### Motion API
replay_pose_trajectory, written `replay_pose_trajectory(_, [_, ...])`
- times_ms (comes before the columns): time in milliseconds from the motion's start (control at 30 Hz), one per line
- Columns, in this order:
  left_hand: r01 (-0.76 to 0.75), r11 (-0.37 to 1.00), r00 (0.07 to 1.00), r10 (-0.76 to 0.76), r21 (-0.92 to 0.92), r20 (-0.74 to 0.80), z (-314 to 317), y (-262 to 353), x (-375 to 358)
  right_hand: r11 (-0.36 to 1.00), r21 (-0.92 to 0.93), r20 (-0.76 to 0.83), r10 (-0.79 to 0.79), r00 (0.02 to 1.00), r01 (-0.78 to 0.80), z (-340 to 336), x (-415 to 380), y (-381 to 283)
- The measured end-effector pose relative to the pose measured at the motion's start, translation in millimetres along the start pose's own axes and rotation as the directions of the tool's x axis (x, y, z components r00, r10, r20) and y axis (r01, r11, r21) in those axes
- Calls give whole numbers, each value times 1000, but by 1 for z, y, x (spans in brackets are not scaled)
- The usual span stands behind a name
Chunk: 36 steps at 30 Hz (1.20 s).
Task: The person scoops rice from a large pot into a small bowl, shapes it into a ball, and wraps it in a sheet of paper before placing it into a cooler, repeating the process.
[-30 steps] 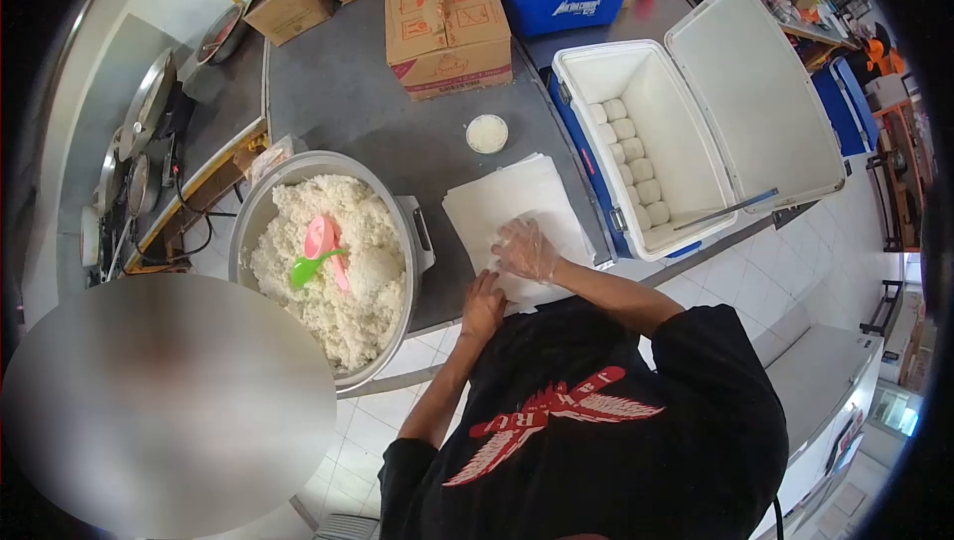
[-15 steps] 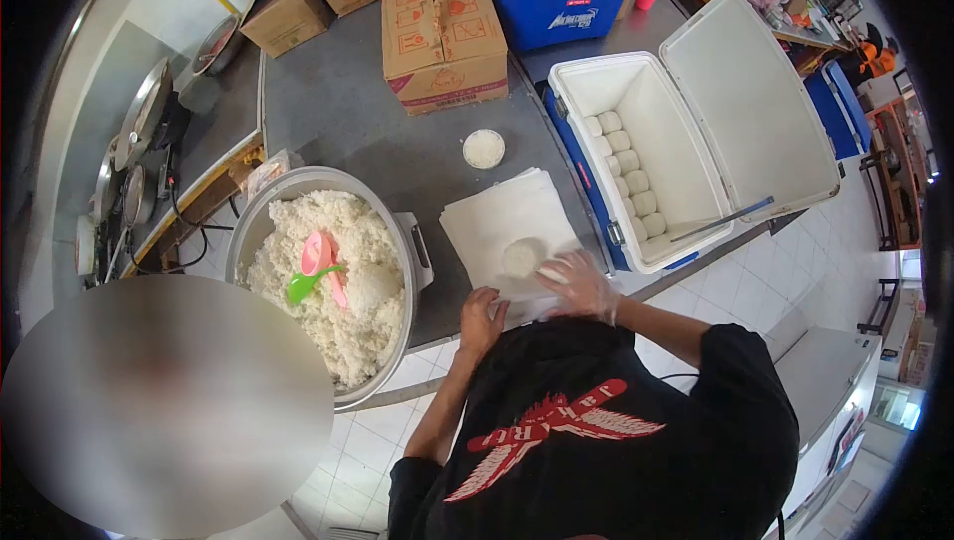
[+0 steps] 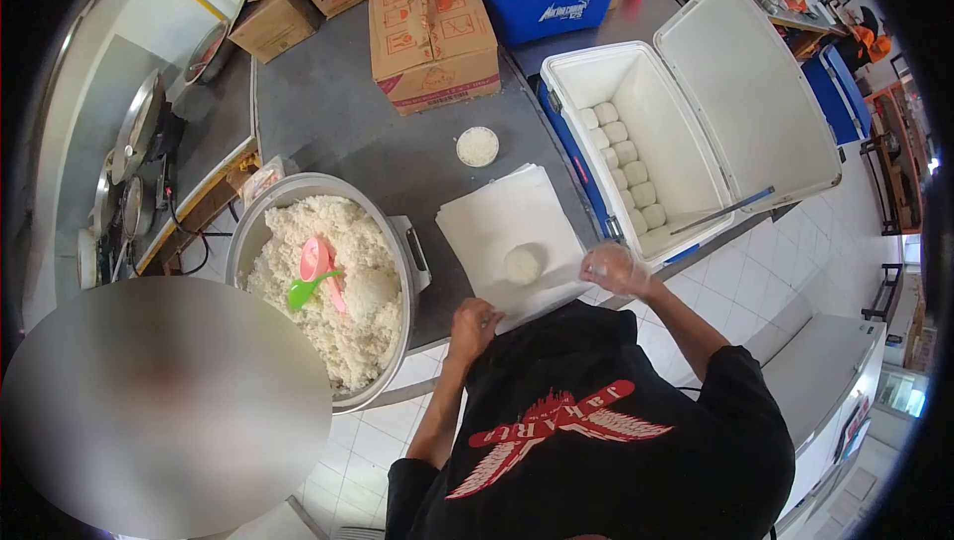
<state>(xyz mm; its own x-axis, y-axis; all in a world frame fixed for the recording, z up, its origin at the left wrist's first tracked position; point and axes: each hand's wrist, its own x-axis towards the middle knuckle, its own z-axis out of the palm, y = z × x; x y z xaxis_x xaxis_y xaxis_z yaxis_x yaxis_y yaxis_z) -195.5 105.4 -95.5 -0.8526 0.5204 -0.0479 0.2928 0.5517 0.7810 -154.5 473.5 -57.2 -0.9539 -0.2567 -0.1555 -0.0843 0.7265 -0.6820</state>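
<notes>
My left hand [image 3: 474, 328] has its fingers curled together on the near left corner of the white paper sheets [image 3: 487, 227]. At the right edge of the stack, my right hand [image 3: 613, 270], in a clear plastic glove, pinches the paper's near right corner. A round, flattened rice portion [image 3: 523, 265] lies on the top sheet between the hands. Left of the paper, a large metal pot [image 3: 411, 287] holds white rice [image 3: 318, 326] with a pink scoop [image 3: 315, 259] and a green spoon [image 3: 302, 292] on it. Beyond the stack stands a small bowl of rice [image 3: 477, 147].
An open cooler [image 3: 686, 133] on the right holds several wrapped white bundles [image 3: 625, 153], with a thin rod across its rim. A cardboard box [image 3: 434, 38] and a blue cooler [image 3: 556, 8] stand at the back. Pans [image 3: 139, 128] are at the far left.
My right hand has moved right, off the area beside the rice portion to the paper's corner. My left hand has shifted slightly left and nearer my body. The near paper edge lies flatter.
</notes>
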Motion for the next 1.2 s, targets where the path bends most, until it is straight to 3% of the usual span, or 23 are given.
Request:
replay_pose_trajectory(67, [162, 977, 985, -169, -137, -44, 6, -15, 8, 986, 168, -190, 41, 981, -9, 19, 14, 12])
replay_pose_trajectory(100, [238, 949, 965, -256, -208, -62, 10, -24, 14, 979, 165, -200, 153, 968, -120, 28, 28, 18])
replay_pose_trajectory(167, [369, 758, 882, -468, -538, -55, 20, -32, 30, 928, 158, -213, 365, 906, -337, 45, 57, 28])
replay_pose_trajectory(200, [401, 618, 827, -561, -676, -22, 25, -37, 36, 920, 138, -217, 388, 896, -366, 54, 68, 37])
replay_pose_trajectory(300, [481, 610, 774, -632, -630, -21, 38, -62, 48, 907, 90, -244, 421, 874, -412, 76, 88, 49])
replay_pose_trajectory(367, [541, 605, 753, -658, -585, 15, 26, -44, 53, 917, 64, -278, 395, 876, -393, 81, 90, 49])
replay_pose_trajectory(467, [564, 652, 745, -667, -507, -29, 29, -43, 53, 860, 130, -296, 508, 809, -493, 80, 91, 38])
replay_pose_trajectory(500, [562, 676, 747, -663, -477, -59, 34, -51, 52, 932, 69, -460, 347, 817, -357, 78, 84, 25])
replay_pose_trajectory(567, [572, 642, 723, -688, -510, -56, 25, -35, 52, 987, -127, -708, -19, 706, -101, 46, 61, -43])
replay_pose_trajectory(600, [577, 626, 713, -699, -524, -51, 21, -27, 53, 964, -260, -514, -193, 836, 63, 54, 52, -45])
replay_pose_trajectory(633, [574, 620, 715, -697, -535, -41, 22, -29, 54, 905, -349, -277, -349, 895, 245, 62, 46, -45])
replay_pose_trajectory(700, [570, 608, 722, -692, -553, -17, 25, -38, 53, 847, -367, -71, -438, 896, 385, 92, 58, -54])
replay_pose_trajectory(800, [649, 686, 724, -690, -329, -9, 23, -46, 56, 854, -471, -69, -286, 956, 222, 104, 88, -65])
replay_pose_trajectory(833, [583, 786, 784, -611, -208, -110, 22, -42, 59, 871, -450, -96, -265, 960, 195, 100, 95, -70])
replay_pose_trajectory(900, [423, 903, 881, -392, 70, -263, 20, -35, 74, 888, -417, -117, -265, 957, 195, 109, 105, -59])
replay_pose_trajectory(967, [119, 942, 945, -10, 313, -328, 16, -30, 102, 890, -417, -119, -256, 959, 186, 114, 110, -52])
replay_pose_trajectory(1000, [-27, 901, 927, 184, 432, -326, 14, -27, 115, 882, -436, -109, -249, 962, 179, 114, 111, -50])
replay_pose_trajectory(1033, [-13, 883, 958, 146, 468, -249, 14, -22, 122, 874, -454, -98, -244, 965, 175, 115, 112, -49])
replay_pose_trajectory(1100, [8, 841, 993, 55, 541, -100, 15, -11, 134, 946, -285, -115, -196, 974, 157, 124, 115, -30])
replay_pose_trajectory(1200, [60, 834, 997, -72, 549, 0, 12, -5, 145, 977, -179, -139, -142, 980, 116, 113, 109, -22])
